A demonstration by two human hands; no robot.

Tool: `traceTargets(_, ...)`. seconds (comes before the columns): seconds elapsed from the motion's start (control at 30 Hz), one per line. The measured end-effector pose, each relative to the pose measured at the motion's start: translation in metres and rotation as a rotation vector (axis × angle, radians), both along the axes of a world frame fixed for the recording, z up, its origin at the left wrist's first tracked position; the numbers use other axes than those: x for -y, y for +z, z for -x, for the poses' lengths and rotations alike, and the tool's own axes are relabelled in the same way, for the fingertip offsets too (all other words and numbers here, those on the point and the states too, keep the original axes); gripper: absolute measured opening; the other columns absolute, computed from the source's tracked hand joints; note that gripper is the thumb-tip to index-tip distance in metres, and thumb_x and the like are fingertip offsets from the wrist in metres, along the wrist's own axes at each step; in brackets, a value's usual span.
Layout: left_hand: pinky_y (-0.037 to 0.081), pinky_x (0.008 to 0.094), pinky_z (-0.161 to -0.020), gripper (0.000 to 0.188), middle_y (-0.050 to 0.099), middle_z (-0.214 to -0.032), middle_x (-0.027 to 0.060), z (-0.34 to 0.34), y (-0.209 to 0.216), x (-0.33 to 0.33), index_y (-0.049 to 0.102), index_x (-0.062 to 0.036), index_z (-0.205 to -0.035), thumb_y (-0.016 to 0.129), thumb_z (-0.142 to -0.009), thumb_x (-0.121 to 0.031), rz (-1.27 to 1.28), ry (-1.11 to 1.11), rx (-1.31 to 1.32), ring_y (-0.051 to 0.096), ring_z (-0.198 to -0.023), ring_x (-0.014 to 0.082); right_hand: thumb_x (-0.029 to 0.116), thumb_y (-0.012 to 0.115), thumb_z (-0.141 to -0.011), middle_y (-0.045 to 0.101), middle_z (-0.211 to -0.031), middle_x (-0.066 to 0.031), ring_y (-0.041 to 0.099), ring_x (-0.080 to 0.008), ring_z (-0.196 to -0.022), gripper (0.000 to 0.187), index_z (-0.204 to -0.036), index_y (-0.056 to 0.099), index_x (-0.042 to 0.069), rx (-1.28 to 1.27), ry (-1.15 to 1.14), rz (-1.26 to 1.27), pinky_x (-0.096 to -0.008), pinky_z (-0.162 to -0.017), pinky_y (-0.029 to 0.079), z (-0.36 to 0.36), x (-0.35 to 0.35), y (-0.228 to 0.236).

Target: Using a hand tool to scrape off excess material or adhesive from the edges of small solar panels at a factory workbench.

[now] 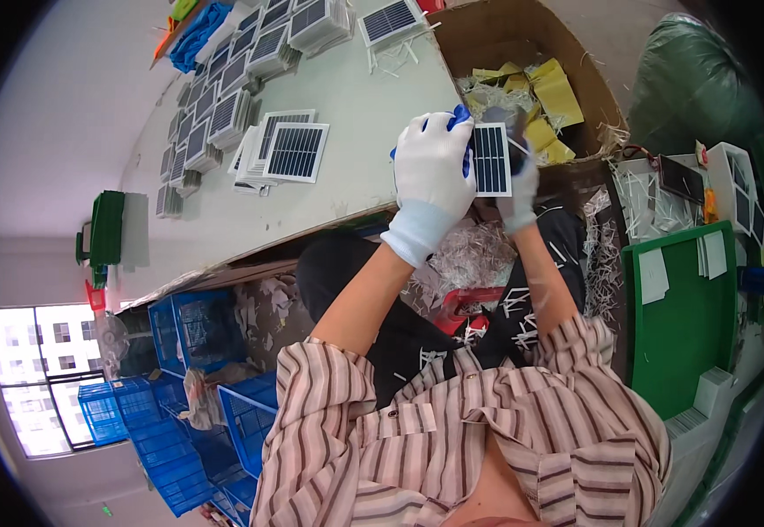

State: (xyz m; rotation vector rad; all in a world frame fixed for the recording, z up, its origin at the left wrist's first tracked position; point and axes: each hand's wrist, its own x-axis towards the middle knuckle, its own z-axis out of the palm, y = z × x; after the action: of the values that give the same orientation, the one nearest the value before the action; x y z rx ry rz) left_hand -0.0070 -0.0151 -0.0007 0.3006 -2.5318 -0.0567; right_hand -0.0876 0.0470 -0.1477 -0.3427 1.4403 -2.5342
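My left hand (pixel 435 162), in a white glove with blue fingertips, is closed on a small solar panel (pixel 491 160) with a white border and dark blue cells. The panel is held up beside the table's right edge. My right hand (pixel 519 180), also gloved, is at the panel's right edge. Motion blurs its fingers, and a thin white strip (pixel 517 143) shows near them. To the left, a short stack of similar panels (pixel 294 151) lies on the pale table (pixel 356 114).
Many panel stacks (pixel 224 123) line the table's far left. A cardboard box (pixel 505 35) holds yellow paper and white strips. White strips (pixel 470 255) litter my lap and the floor. At right are a green tray (pixel 681 307) and a dark green bag (pixel 685 83); blue crates (pixel 158 448) stand lower left.
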Motion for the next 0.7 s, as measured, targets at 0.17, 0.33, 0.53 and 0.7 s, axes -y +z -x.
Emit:
traceTargets(0.17,0.044,0.0419,-0.086,0.033,0.058,-0.103,0.0125,-0.004,0.007,-0.001,0.064,-0.0066,-0.101,0.065,-0.068,-0.010,-0.040,0.002,0.031,0.053,-0.100,0.0316,-0.002,0.066,-0.068,0.066,-0.095,-0.0145,0.065,-0.0226,-0.082,0.039,-0.107,0.062,0.002,-0.779,0.079,-0.318,-0.0312,-0.073,0.050,0.018,-0.052,0.068)
traceTargets(0.33,0.040,0.0425,-0.097,0.065,0.054,-0.119,0.0198,-0.048,0.036,0.056,0.057,-0.0034,-0.119,0.078,-0.064,-0.032,-0.339,-0.257,0.067,0.049,-0.114,0.0382,-0.001,0.067,-0.071,0.066,-0.090,-0.0122,0.065,-0.0222,-0.083,0.030,-0.100,0.065,0.000,-1.005,0.066,-0.539,-0.0299,-0.076,0.049,0.039,-0.127,0.094)
traceTargets(0.53,0.034,0.0422,-0.103,0.077,0.045,-0.134,0.0246,-0.105,0.032,0.145,0.045,0.0018,-0.130,0.070,-0.074,-0.044,0.194,0.312,0.486,0.043,-0.123,0.0396,0.007,0.070,-0.076,0.064,-0.080,-0.0058,0.059,-0.0105,-0.071,0.020,-0.092,0.062,-0.001,-0.076,0.177,-0.703,-0.0238,-0.066,0.047,0.067,-0.266,0.047)
traceTargets(0.7,0.032,0.0430,-0.104,0.052,0.050,-0.129,0.0226,-0.111,0.047,0.133,0.053,0.0012,-0.124,0.064,-0.080,-0.022,-0.020,0.103,0.434,0.045,-0.121,0.0379,0.019,0.072,-0.075,0.057,-0.076,-0.0042,0.054,-0.0121,-0.068,0.027,-0.087,0.056,0.001,0.142,0.329,-1.149,-0.0272,-0.060,0.047,0.100,-0.346,0.062)
